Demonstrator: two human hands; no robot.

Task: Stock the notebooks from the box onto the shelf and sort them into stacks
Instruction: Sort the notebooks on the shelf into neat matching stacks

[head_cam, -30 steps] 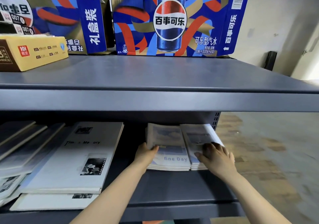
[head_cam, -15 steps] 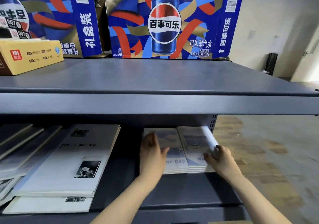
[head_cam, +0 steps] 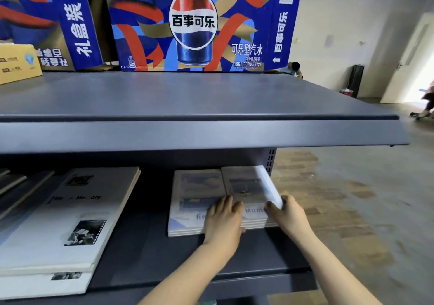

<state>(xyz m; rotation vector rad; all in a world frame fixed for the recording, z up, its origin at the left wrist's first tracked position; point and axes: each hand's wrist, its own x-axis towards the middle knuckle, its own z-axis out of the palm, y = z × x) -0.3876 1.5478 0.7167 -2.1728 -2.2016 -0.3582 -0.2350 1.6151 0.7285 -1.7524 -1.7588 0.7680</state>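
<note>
Two stacks of small blue-and-white notebooks lie side by side on the lower grey shelf (head_cam: 145,253). My left hand (head_cam: 224,220) lies flat across the seam between the left stack (head_cam: 195,192) and the right stack (head_cam: 244,187), fingers straight. My right hand (head_cam: 290,215) grips the right stack's outer edge, where a top notebook (head_cam: 270,187) is tilted up on its side. A pile of large white "Time Memory" notebooks (head_cam: 77,213) lies further left.
The upper shelf (head_cam: 187,98) overhangs the notebooks and carries blue cola cartons (head_cam: 195,22) and a yellow box (head_cam: 16,62). Dark notebooks (head_cam: 14,187) lie at the far left. Bare floor (head_cam: 352,199) opens to the right of the shelf end.
My left hand has slid right from the left stack onto the seam between the stacks. My right hand has lifted the top notebook's edge. The camera has moved closer and to the right.
</note>
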